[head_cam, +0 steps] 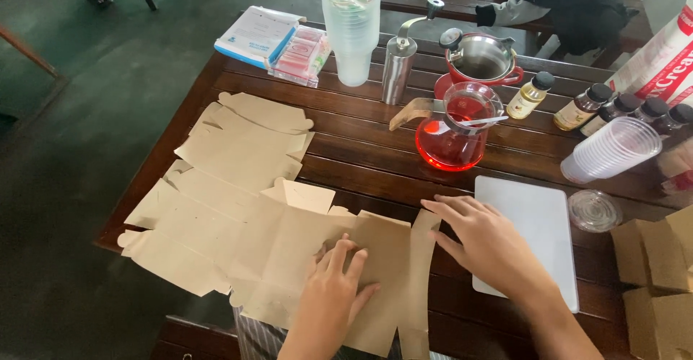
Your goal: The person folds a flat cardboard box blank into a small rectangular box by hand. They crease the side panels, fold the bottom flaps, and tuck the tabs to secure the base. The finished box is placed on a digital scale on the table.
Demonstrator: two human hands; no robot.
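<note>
Pressing flat with open fingers, the left hand (338, 281) pins an unfolded brown cardboard box blank (346, 273) at lower centre; the right hand (480, 241), fingers spread, touches its side flap, seemingly mid-fold; creasing likely needs firm pressure.

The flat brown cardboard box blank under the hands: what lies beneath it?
The flat brown cardboard box blank overlaps more brown blanks on the dark wooden slatted table. The left hand and right hand cover part of it.
</note>
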